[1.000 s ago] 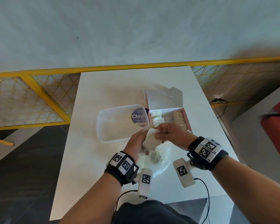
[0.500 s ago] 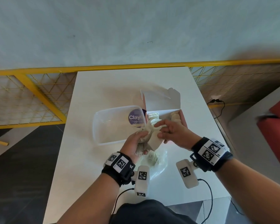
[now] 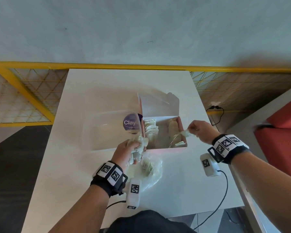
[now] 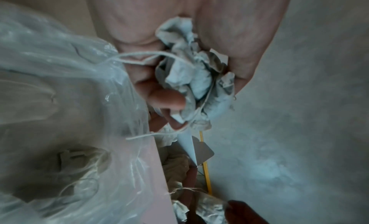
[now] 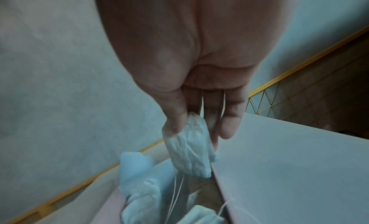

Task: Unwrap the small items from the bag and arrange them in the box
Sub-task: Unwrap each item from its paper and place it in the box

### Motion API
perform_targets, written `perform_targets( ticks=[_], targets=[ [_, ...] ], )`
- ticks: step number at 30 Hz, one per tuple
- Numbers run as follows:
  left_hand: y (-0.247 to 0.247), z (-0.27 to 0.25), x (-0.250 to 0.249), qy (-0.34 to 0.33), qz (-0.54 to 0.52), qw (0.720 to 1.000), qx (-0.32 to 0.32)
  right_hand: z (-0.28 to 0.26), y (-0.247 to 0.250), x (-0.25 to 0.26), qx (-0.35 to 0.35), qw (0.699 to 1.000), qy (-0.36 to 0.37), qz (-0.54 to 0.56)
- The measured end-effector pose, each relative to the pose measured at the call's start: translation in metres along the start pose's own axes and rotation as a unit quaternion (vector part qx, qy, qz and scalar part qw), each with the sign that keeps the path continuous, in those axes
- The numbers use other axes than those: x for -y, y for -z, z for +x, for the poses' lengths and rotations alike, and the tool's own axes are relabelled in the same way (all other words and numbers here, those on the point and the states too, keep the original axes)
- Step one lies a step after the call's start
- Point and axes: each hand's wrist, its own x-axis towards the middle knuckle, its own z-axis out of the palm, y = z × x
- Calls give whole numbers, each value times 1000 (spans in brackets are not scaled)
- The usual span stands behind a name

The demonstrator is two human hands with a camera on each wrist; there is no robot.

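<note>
A pink box (image 3: 166, 150) stands with its lid up on the white table, with a row of tea bags (image 3: 150, 127) at its left and another row (image 3: 173, 126) at its right. My right hand (image 3: 191, 130) pinches a small tea bag (image 3: 186, 133) over the box's right wall, its string trailing into the box. Thumb and forefinger of that hand (image 5: 195, 128) hold the tea bag (image 5: 189, 153) in the right wrist view. My left hand (image 3: 132, 147) grips crumpled paper wrappers (image 3: 139, 142) by the box's front left corner. The left wrist view shows this hand (image 4: 179, 93) curled round the wrappers (image 4: 191, 76). A clear plastic bag (image 3: 151, 169) with more wrapped items lies in front of the box.
A clear plastic tub (image 3: 106, 130) with a purple label stands against the box's left side. The table (image 3: 124, 84) ends at a yellow mesh railing (image 3: 40, 64) at the back. A red seat (image 3: 284, 132) is at the right. A cable (image 3: 225, 190) crosses the table's near right corner.
Both hands were together on a wrapped item in front of the box. The right hand has pulled away to the right with the tea bag; the left keeps the wrappers.
</note>
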Motion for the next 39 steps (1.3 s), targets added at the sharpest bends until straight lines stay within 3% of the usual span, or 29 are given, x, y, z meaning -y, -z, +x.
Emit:
perform_targets(
  ticks=[5,11,17,22,34,39],
  targets=[
    [-9,6,5,2,48,999,2,11,-2,-4,56,998,10,-17],
    [-10,12,8,10,56,998,-10,25,-8,4,68,995,41,-62],
    [-14,20,11,10,74,997,-17,32,-26,6,154,972,37,-174],
    [-14,27,15,8,112,994,-18,40,-29,6,196,961,38,-193],
    [-14,31,14,20,104,994,-30,48,-36,4,170,962,34,-213],
    [-12,34,17,22,101,994,-27,48,-41,4,170,933,53,-313]
  ],
)
